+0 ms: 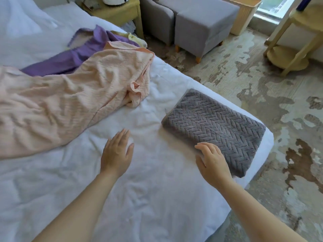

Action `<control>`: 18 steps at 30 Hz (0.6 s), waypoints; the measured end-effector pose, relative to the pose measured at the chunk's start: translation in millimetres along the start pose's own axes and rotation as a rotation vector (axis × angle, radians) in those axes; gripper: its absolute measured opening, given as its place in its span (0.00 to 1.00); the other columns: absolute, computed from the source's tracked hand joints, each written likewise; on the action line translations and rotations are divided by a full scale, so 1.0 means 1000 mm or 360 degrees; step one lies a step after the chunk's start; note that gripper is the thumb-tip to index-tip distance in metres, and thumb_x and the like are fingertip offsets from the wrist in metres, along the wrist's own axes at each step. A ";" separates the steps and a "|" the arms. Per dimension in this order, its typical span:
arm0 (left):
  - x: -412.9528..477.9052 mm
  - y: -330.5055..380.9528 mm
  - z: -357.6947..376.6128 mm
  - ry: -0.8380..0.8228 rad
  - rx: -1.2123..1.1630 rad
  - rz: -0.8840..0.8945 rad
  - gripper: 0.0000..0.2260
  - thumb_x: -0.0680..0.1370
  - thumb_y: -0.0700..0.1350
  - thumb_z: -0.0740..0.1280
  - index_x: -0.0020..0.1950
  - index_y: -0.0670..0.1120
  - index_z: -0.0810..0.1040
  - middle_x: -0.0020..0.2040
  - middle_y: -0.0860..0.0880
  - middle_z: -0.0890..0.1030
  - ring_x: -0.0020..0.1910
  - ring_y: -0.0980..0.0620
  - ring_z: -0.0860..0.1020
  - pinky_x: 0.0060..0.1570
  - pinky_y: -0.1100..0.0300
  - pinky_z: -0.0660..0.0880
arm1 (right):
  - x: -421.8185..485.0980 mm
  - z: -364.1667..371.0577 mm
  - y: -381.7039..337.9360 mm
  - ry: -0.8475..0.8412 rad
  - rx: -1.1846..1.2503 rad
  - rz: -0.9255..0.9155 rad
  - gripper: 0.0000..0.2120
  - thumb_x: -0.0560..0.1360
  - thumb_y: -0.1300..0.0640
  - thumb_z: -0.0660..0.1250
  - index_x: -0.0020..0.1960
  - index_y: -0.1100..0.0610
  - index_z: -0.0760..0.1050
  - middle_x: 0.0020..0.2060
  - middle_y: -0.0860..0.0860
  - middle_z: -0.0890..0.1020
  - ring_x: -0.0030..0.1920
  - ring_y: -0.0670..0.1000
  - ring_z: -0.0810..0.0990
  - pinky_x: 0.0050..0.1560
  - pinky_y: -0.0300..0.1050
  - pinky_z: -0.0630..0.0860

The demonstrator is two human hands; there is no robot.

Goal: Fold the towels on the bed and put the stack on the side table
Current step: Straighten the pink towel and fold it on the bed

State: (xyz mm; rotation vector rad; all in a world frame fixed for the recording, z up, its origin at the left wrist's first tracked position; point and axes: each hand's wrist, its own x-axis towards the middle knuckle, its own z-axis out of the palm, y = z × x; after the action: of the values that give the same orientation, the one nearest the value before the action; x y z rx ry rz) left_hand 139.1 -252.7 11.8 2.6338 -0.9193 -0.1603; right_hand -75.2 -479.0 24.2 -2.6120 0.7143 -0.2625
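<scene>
Grey towel [215, 130]: lay folded in a thick rectangle by the corner of the bed [139, 198], at three o'clock from the view's centre.
Pink towel [70, 102]: sprawled unfolded and rumpled at nine o'clock, partly over a purple towel [83, 53] at ten o'clock.
Side table [120, 13]: stood beyond the bed at twelve o'clock.
Handling: the towels looked soft, light and limp. The pink one would likely sag unless pinched at two corners of one edge.
Left hand [116, 154]: was flat with straight fingers just above or on the sheet, holding nothing.
Right hand [212, 161]: had relaxed fingers that touched the grey towel's near edge without gripping.
</scene>
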 end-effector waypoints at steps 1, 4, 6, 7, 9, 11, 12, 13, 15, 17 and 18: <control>-0.011 -0.015 -0.009 0.0026 -0.0004 -0.0071 0.23 0.79 0.50 0.57 0.72 0.42 0.69 0.72 0.43 0.69 0.72 0.44 0.67 0.69 0.44 0.61 | 0.004 0.004 -0.014 -0.0032 -0.0001 -0.0060 0.14 0.70 0.66 0.71 0.55 0.62 0.78 0.54 0.56 0.81 0.56 0.61 0.77 0.57 0.51 0.73; -0.044 -0.061 -0.031 0.0071 0.0019 -0.0293 0.22 0.80 0.47 0.61 0.73 0.41 0.67 0.73 0.42 0.67 0.73 0.43 0.65 0.70 0.44 0.60 | 0.021 0.020 -0.056 -0.0153 0.0062 -0.0150 0.13 0.71 0.65 0.70 0.56 0.62 0.78 0.55 0.56 0.80 0.58 0.61 0.76 0.59 0.51 0.72; -0.062 -0.090 -0.043 0.0105 0.0043 -0.0454 0.23 0.80 0.47 0.61 0.73 0.40 0.67 0.73 0.41 0.67 0.72 0.42 0.66 0.70 0.44 0.62 | 0.035 0.035 -0.083 -0.0253 0.0104 -0.0195 0.14 0.74 0.62 0.68 0.59 0.59 0.77 0.57 0.54 0.79 0.61 0.59 0.74 0.61 0.51 0.70; -0.070 -0.104 -0.047 0.0111 0.0053 -0.0556 0.23 0.79 0.47 0.62 0.73 0.40 0.67 0.73 0.41 0.67 0.72 0.42 0.66 0.69 0.45 0.63 | 0.044 0.043 -0.094 -0.0315 0.0110 -0.0228 0.14 0.75 0.61 0.67 0.60 0.58 0.76 0.59 0.53 0.78 0.62 0.57 0.73 0.61 0.50 0.69; -0.082 -0.130 -0.052 0.0124 0.0053 -0.0775 0.25 0.78 0.46 0.65 0.73 0.41 0.67 0.74 0.42 0.66 0.72 0.42 0.66 0.68 0.46 0.64 | 0.065 0.062 -0.115 -0.0438 0.0109 -0.0311 0.14 0.77 0.57 0.65 0.62 0.55 0.75 0.61 0.50 0.77 0.63 0.54 0.72 0.61 0.47 0.68; -0.086 -0.154 -0.055 0.0137 0.0019 -0.0963 0.25 0.77 0.45 0.66 0.73 0.41 0.66 0.74 0.42 0.65 0.72 0.43 0.65 0.67 0.47 0.65 | 0.089 0.081 -0.132 -0.0524 0.0094 -0.0364 0.14 0.78 0.55 0.63 0.63 0.53 0.73 0.62 0.48 0.75 0.62 0.53 0.71 0.59 0.45 0.69; -0.085 -0.166 -0.055 0.0140 0.0001 -0.1043 0.25 0.77 0.46 0.65 0.73 0.41 0.66 0.75 0.42 0.64 0.72 0.43 0.65 0.67 0.48 0.65 | 0.101 0.090 -0.140 -0.0554 0.0081 -0.0375 0.15 0.78 0.55 0.63 0.64 0.52 0.72 0.63 0.48 0.74 0.62 0.52 0.71 0.58 0.45 0.69; -0.082 -0.176 -0.055 0.0145 -0.0013 -0.1107 0.26 0.77 0.46 0.65 0.73 0.41 0.65 0.75 0.42 0.64 0.73 0.44 0.64 0.66 0.48 0.66 | 0.114 0.099 -0.148 -0.0585 0.0076 -0.0381 0.15 0.78 0.54 0.63 0.64 0.52 0.71 0.64 0.47 0.73 0.63 0.52 0.71 0.58 0.45 0.69; -0.071 -0.195 -0.052 0.0159 -0.0035 -0.1194 0.26 0.77 0.47 0.65 0.74 0.42 0.64 0.76 0.43 0.62 0.72 0.43 0.64 0.65 0.48 0.66 | 0.139 0.116 -0.164 -0.0636 0.0091 -0.0403 0.16 0.78 0.54 0.63 0.65 0.52 0.71 0.64 0.48 0.73 0.65 0.52 0.69 0.60 0.45 0.67; -0.055 -0.211 -0.049 0.0173 -0.0043 -0.1240 0.27 0.77 0.49 0.66 0.73 0.42 0.64 0.76 0.43 0.61 0.72 0.42 0.64 0.64 0.48 0.66 | 0.163 0.133 -0.179 -0.0646 0.0100 -0.0466 0.16 0.78 0.56 0.63 0.65 0.54 0.71 0.64 0.50 0.73 0.65 0.53 0.69 0.61 0.45 0.66; -0.045 -0.217 -0.047 0.0177 -0.0034 -0.1240 0.27 0.77 0.49 0.66 0.73 0.42 0.65 0.76 0.42 0.61 0.71 0.41 0.65 0.63 0.47 0.67 | 0.174 0.141 -0.186 -0.0642 0.0099 -0.0495 0.17 0.77 0.56 0.64 0.65 0.55 0.71 0.64 0.51 0.73 0.64 0.54 0.69 0.62 0.46 0.67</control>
State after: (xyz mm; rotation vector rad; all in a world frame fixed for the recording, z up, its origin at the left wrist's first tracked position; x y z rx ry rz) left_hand 240.3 -52.8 -22.3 2.7966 0.1798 -0.2018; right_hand 195.5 -376.2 -7.5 -2.5904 0.1599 0.1511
